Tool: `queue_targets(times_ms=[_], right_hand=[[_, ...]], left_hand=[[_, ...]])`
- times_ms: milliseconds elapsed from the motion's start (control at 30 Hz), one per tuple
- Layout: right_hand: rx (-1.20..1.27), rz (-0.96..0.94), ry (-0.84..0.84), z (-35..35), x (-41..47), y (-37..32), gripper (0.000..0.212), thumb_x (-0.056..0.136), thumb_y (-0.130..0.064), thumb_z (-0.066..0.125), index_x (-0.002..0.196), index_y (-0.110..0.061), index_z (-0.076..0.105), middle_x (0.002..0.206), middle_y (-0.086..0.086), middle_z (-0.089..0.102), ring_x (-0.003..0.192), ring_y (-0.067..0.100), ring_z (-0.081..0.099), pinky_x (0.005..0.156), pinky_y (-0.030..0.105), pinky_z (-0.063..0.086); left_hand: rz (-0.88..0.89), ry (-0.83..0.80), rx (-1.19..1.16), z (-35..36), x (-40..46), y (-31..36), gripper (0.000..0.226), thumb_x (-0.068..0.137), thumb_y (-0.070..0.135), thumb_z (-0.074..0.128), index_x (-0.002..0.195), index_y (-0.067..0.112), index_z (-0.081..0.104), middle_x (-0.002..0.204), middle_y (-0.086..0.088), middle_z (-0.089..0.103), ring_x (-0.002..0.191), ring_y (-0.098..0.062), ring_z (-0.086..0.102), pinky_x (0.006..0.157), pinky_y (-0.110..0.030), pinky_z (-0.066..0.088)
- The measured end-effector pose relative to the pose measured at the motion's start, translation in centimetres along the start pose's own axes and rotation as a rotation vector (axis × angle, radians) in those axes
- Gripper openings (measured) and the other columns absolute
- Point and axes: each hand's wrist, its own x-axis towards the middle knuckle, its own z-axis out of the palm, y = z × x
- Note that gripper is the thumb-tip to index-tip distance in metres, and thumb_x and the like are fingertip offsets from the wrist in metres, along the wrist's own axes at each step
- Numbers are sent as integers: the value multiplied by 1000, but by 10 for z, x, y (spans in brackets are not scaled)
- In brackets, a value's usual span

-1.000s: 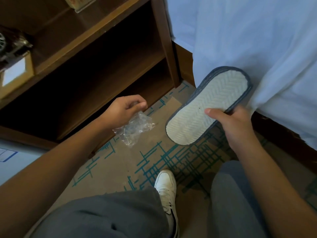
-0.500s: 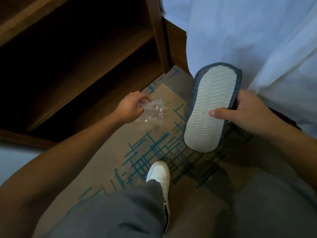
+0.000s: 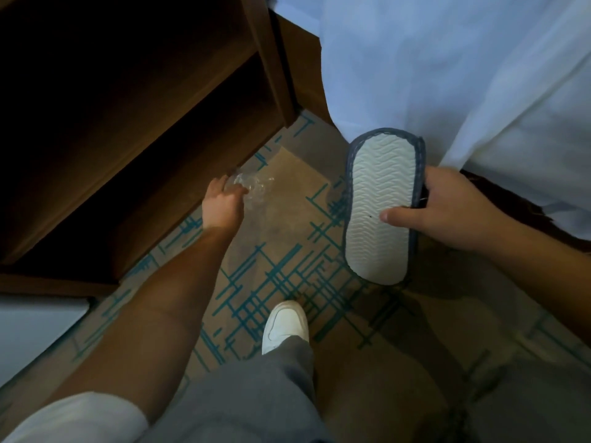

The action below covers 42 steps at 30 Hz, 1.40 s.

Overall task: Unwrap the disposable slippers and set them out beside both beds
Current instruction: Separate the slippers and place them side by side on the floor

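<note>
My right hand [image 3: 447, 212] grips the disposable slippers [image 3: 380, 206], white ribbed sole facing up with a blue-grey edge, held above the carpet beside the bed's white sheet [image 3: 447, 75]. Whether one slipper or a stacked pair is in the grip is not clear. My left hand [image 3: 222, 203] reaches low toward the foot of the wooden nightstand, fingers closed on a crumpled clear plastic wrapper [image 3: 252, 187] just above the floor.
A dark wooden nightstand [image 3: 144, 123] with open shelves fills the upper left. Beige carpet with teal line pattern [image 3: 281, 266] lies between it and the bed. My white shoe [image 3: 284, 324] and grey trouser legs are at the bottom.
My left hand has gone forward and down with the wrapper toward the nightstand's base. The slippers turned more upright in my right hand and dropped lower; the view tilted down.
</note>
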Motion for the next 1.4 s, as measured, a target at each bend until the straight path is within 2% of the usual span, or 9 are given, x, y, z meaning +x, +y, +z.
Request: queue_targets(times_ms=[167,333,533,633,800,967,1100,1233,1400], right_hand=[[-13,-11,-26,4,-3,-1,35,77,-26,82,106,-30,62,91,-26,61,83,-15,54,68,8,40],[38,-17,2,5,-3,-4,39,78,-26,82,113,-22,65,103,-9,70,92,-3,62,74,16,47],[123,-20,25,2,-8,-8,37,79,-24,81,112,-27,65,99,-22,66,90,-13,58,70,10,44],[224,-15,60,-5,-10,-15,36,79,-24,81,111,-31,66,102,-19,71,94,-5,66,77,20,51],[330,-76,101,-25,-16,-31,31,80,-17,81,110,-24,72,102,-11,76,95,2,72,88,31,57],[601,-163,135,-49,-27,-48,36,83,2,73,108,-23,67,97,-13,78,94,6,73,81,21,57],[818,-235,141,-69,-35,-64,40,78,-10,76,115,-17,65,112,3,76,106,21,71,88,34,56],[808,-271,189,-75,-39,-81,32,81,-6,75,110,-18,68,109,4,76,104,21,72,87,36,56],[595,-226,426,-70,-31,-91,38,78,-29,79,113,-21,66,109,-5,73,101,10,69,91,40,57]], left_hand=[[101,-492,115,39,-20,10,67,86,36,72,146,21,45,162,-12,26,152,-37,13,124,-51,11],[134,-719,57,52,-31,10,87,81,61,69,154,34,30,168,-1,8,154,-31,6,122,-52,16],[183,-621,-37,-3,-20,4,73,81,67,63,143,30,49,162,-1,29,144,-27,36,112,-45,38],[219,-565,-185,-56,-12,17,66,84,62,65,138,26,54,155,-4,38,132,-25,51,103,-40,46],[183,-555,-709,-167,1,73,66,78,69,61,134,35,55,140,9,51,119,-11,60,95,-28,52],[330,-640,-1232,-254,-15,141,73,86,54,64,145,17,45,145,3,54,135,-13,51,109,-28,44],[273,-645,-1451,-290,-17,168,71,81,49,72,142,33,40,140,13,57,134,-11,52,104,-29,46],[170,-683,-1624,-305,-20,179,47,88,6,68,132,16,54,123,-3,70,112,-22,68,90,-33,55],[141,-485,-1494,-322,-14,187,43,93,0,60,133,12,53,126,-12,68,113,-27,68,94,-40,56]])
